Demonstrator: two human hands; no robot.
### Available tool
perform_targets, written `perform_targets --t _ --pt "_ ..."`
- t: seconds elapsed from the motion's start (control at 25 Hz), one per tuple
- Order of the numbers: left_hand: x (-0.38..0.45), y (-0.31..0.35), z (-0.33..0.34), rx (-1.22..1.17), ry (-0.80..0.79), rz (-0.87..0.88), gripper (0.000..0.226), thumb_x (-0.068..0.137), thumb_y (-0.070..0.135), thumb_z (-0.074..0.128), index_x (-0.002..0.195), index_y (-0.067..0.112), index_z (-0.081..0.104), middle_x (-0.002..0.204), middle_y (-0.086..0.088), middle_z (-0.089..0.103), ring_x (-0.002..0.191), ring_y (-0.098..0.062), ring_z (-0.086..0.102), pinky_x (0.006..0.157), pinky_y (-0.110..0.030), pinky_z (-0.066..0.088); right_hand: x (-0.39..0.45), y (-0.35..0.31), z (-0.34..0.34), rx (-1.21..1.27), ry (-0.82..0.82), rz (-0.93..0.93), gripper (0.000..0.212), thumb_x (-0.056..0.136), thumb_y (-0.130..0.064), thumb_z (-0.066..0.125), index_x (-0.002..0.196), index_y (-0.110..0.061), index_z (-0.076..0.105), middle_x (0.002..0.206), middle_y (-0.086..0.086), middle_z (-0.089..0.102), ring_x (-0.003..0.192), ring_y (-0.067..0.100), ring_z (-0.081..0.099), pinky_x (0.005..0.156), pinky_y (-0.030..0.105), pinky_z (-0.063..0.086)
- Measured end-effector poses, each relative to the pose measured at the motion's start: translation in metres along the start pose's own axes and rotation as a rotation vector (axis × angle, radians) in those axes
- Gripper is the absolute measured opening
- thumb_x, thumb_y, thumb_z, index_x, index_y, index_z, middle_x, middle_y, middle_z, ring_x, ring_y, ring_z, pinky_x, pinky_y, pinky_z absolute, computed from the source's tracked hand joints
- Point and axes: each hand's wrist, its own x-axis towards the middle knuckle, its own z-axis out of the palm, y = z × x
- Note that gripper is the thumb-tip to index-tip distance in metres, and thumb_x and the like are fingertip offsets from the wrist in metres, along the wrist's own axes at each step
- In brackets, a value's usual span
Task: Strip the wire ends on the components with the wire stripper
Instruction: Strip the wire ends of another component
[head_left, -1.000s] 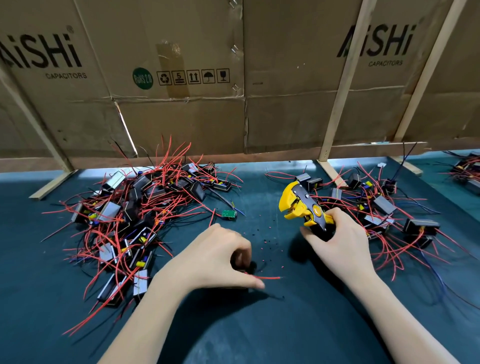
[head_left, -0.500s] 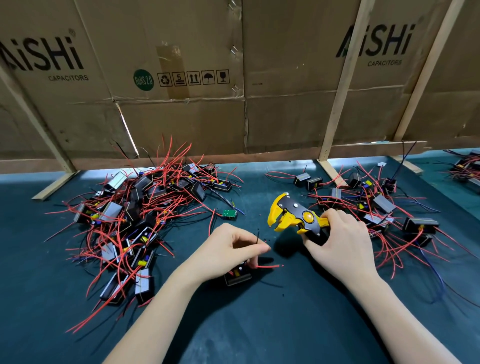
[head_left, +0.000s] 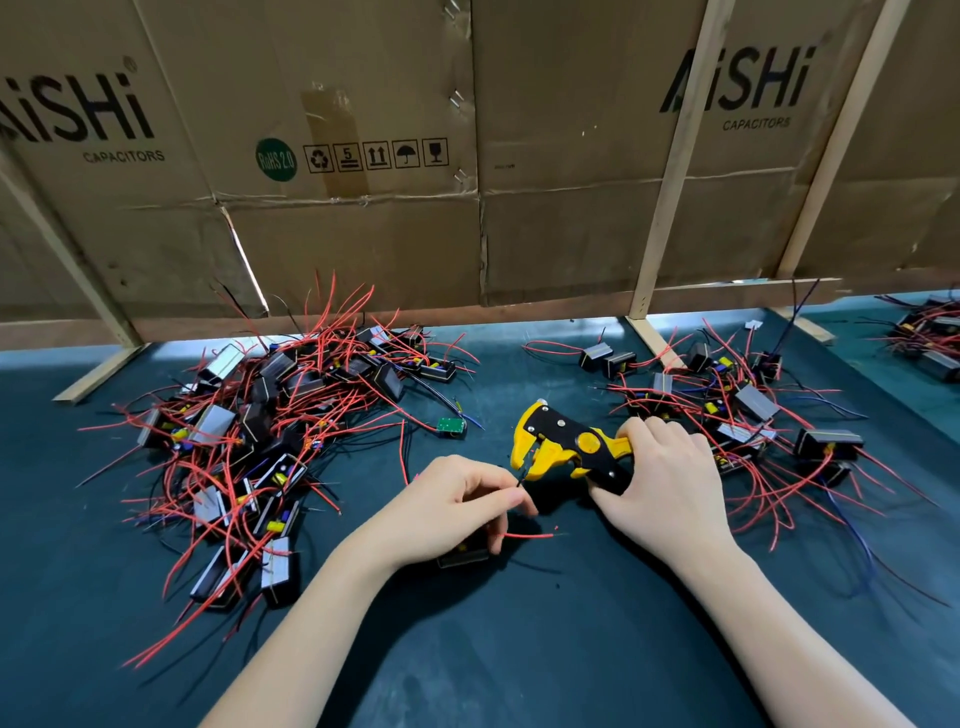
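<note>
A dark green table (head_left: 519, 649) carries two heaps of red-wired components (head_left: 270, 415) (head_left: 737, 410).

Dark green mat (head_left: 519, 649), printed cardboard wall (head_left: 363, 234), pale wooden struts (head_left: 670, 171) behind.

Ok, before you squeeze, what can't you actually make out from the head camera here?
- Black wire tip in the wire stripper: too small to tell whether it sits in the cutting notch.
- Component: mostly hidden under the left hand.
- Stripper handles: covered by the right hand.
- Far-right pile: cut off by the frame edge.
</note>
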Motion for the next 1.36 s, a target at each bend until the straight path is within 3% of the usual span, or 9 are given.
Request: perform_targets --t 0.08,0.2,0.36,0.68,1.36 --pt "0.001 0.001 0.002 0.044 0.023 0.011 0.025 0.101 0.025 0.049 0.091 0.021 0.072 0.055 0.005 0.063 0.052 -0.002 0.052 0.056 -0.009 0.036 -0.001 -0.002 0.000 -0.008 0.027 -0.027 0.051 0.050 -0.038 0.088 0.082 -0.009 0.059 0.076 0.004 0.058 0.074 0.032 0.055 0.069 0.040 0.041" --pt "0.004 -0.001 0.003 0.041 0.073 -0.013 0.028 0.101 0.022 0.050 0.086 0.018 0.073 0.052 0.006 0.059 0.052 -0.004 0.054 0.056 -0.010 0.036 -0.001 -0.004 0.000 0.004 0.081 -0.038 0.051 0.050 -0.036 0.088 0.082 -0.008 0.060 0.075 0.005 0.058 0.072 0.032 0.054 0.068 0.040 0.042" --pt "0.004 -0.004 0.002 -0.005 0.057 -0.021 0.029 0.101 0.026 0.050 0.085 0.021 0.074 0.053 0.006 0.059 0.053 -0.008 0.052 0.053 -0.019 0.036 0.000 -0.006 -0.001 -0.022 0.126 -0.060 0.050 0.049 -0.036 0.087 0.080 -0.007 0.059 0.074 0.006 0.057 0.070 0.032 0.053 0.067 0.040 0.041" --pt "0.004 -0.007 -0.001 -0.080 0.009 0.007 0.032 0.094 0.044 0.050 0.085 0.026 0.075 0.054 0.003 0.058 0.058 -0.018 0.050 0.061 -0.036 0.037 0.000 -0.005 -0.004 -0.047 0.187 -0.088 0.048 0.048 -0.038 0.088 0.071 -0.008 0.057 0.064 0.004 0.053 0.060 0.030 0.052 0.062 0.036 0.038" --pt "0.004 -0.009 -0.004 -0.217 -0.033 0.018 0.033 0.093 0.029 0.051 0.071 0.011 0.068 0.052 0.003 0.049 0.051 -0.012 0.043 0.062 -0.026 0.040 -0.001 -0.009 -0.004 -0.015 0.137 -0.095 0.049 0.046 -0.036 0.089 0.061 -0.011 0.050 0.055 0.004 0.050 0.051 0.029 0.051 0.059 0.036 0.039"
